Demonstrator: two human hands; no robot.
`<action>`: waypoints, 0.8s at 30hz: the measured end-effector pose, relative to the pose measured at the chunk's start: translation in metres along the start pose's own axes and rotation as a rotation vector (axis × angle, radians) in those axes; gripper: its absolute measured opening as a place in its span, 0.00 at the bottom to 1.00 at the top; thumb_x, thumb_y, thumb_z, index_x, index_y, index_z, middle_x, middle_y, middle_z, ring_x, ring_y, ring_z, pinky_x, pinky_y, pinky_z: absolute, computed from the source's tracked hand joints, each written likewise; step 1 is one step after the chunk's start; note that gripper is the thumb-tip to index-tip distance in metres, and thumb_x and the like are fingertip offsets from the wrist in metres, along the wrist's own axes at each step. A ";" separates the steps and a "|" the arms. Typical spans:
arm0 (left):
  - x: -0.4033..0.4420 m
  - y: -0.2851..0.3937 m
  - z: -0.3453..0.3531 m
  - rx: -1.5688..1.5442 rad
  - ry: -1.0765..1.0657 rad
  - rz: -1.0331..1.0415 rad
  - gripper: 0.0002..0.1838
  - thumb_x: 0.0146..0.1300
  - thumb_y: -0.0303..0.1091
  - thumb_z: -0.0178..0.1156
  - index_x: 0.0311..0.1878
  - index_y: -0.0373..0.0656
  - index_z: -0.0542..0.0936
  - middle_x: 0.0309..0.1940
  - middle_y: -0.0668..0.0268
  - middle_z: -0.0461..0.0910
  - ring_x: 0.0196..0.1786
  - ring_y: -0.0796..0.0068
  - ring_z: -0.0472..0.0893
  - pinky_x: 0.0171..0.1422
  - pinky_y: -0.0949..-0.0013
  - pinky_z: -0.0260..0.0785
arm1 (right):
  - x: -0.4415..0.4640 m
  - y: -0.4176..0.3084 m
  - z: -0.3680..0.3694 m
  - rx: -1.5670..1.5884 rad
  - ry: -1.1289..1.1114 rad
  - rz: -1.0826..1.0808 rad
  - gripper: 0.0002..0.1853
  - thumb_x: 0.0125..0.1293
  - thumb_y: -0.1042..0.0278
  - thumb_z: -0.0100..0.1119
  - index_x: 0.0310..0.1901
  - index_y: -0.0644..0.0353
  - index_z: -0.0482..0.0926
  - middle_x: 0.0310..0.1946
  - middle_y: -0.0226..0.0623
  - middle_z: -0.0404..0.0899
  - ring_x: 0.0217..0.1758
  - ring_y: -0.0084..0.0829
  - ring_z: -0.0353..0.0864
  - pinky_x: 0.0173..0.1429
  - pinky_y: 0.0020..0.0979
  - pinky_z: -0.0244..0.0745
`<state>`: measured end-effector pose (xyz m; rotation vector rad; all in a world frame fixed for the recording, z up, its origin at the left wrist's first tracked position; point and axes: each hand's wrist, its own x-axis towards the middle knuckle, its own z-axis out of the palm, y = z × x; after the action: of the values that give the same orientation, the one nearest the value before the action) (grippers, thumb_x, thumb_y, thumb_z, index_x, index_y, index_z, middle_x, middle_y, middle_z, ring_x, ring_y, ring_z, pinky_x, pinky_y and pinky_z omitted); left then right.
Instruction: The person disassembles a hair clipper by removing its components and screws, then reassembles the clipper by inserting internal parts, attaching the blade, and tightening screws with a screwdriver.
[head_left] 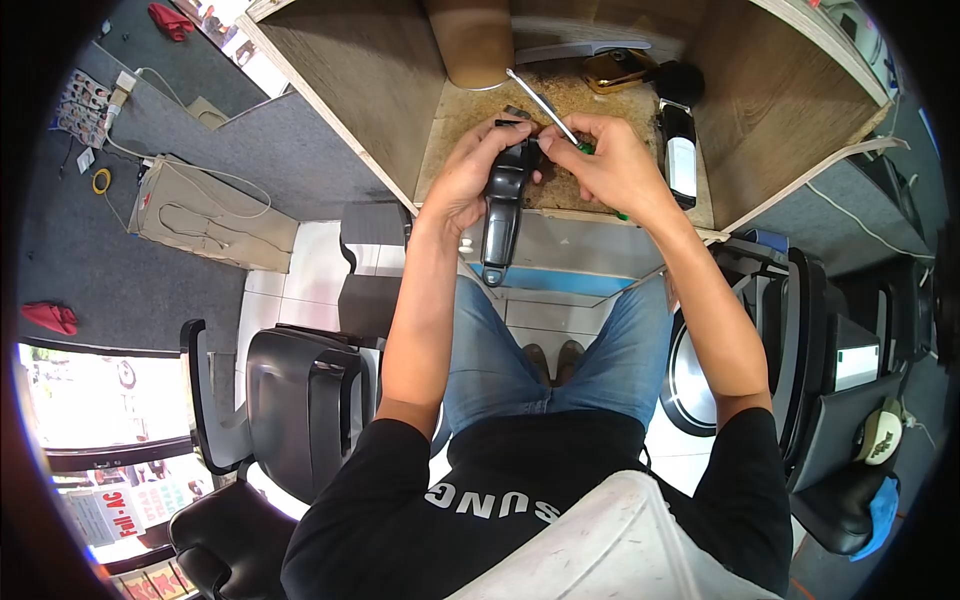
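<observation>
My left hand (468,178) is wrapped round a black hair clipper (503,205), its blade end up by the fingertips and its rear end hanging down over the shelf's front edge. My right hand (618,168) has a screwdriver (543,104) tucked in it, green at the handle, with the bare shaft pointing up and to the left, away from the clipper. Thumb and forefinger of that hand pinch together at the clipper's blade end; any small part between them is too small to make out. Dark small pieces (515,113) show just beyond the left fingertips.
On the wooden shelf (450,140) lie a white comb (570,50), a gold-and-black clipper (618,70), a black brush (677,82) and a black device with a white label (681,165). A brown cylinder (470,40) stands at the back. Wooden side walls flank my hands; black chairs (295,395) stand nearby.
</observation>
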<state>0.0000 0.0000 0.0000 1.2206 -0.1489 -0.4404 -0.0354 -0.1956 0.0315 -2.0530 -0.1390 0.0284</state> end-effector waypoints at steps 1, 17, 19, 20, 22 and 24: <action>-0.001 0.001 0.001 0.003 0.003 -0.002 0.19 0.73 0.43 0.65 0.57 0.39 0.80 0.39 0.63 0.85 0.33 0.73 0.86 0.34 0.73 0.77 | 0.000 0.001 0.000 0.001 0.003 -0.013 0.16 0.73 0.54 0.68 0.48 0.59 0.89 0.17 0.30 0.78 0.17 0.21 0.78 0.23 0.28 0.70; 0.003 -0.004 -0.002 -0.039 -0.025 0.018 0.16 0.73 0.41 0.65 0.54 0.39 0.80 0.39 0.63 0.85 0.31 0.73 0.86 0.32 0.73 0.77 | 0.001 0.001 0.004 -0.023 0.057 -0.048 0.12 0.71 0.58 0.68 0.44 0.58 0.88 0.14 0.31 0.76 0.17 0.22 0.79 0.25 0.32 0.71; 0.001 -0.002 -0.002 -0.028 -0.021 0.007 0.16 0.73 0.41 0.65 0.54 0.39 0.79 0.39 0.63 0.85 0.31 0.72 0.86 0.32 0.73 0.77 | 0.001 0.002 0.006 -0.036 0.090 -0.080 0.12 0.70 0.58 0.68 0.44 0.58 0.88 0.14 0.32 0.77 0.18 0.25 0.81 0.26 0.33 0.72; 0.001 -0.001 -0.001 -0.022 -0.020 0.002 0.16 0.73 0.41 0.65 0.54 0.39 0.79 0.39 0.63 0.85 0.31 0.72 0.86 0.32 0.73 0.77 | 0.001 0.004 0.008 -0.043 0.107 -0.096 0.12 0.70 0.59 0.68 0.44 0.58 0.88 0.14 0.33 0.77 0.18 0.27 0.81 0.26 0.33 0.73; 0.000 0.000 0.000 -0.027 -0.013 -0.007 0.17 0.73 0.41 0.65 0.55 0.39 0.79 0.39 0.62 0.84 0.31 0.72 0.86 0.32 0.72 0.78 | 0.006 0.015 0.011 -0.085 0.173 -0.248 0.12 0.70 0.58 0.68 0.43 0.59 0.88 0.15 0.37 0.77 0.19 0.31 0.82 0.28 0.35 0.73; 0.001 0.000 -0.001 -0.033 -0.017 -0.010 0.17 0.73 0.41 0.65 0.55 0.39 0.79 0.39 0.62 0.84 0.31 0.72 0.86 0.33 0.72 0.78 | 0.007 0.017 0.012 -0.113 0.189 -0.261 0.13 0.69 0.58 0.68 0.43 0.60 0.88 0.16 0.40 0.78 0.21 0.34 0.82 0.30 0.37 0.74</action>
<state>0.0008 0.0007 -0.0007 1.1864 -0.1491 -0.4604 -0.0283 -0.1923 0.0116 -2.1219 -0.2950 -0.3413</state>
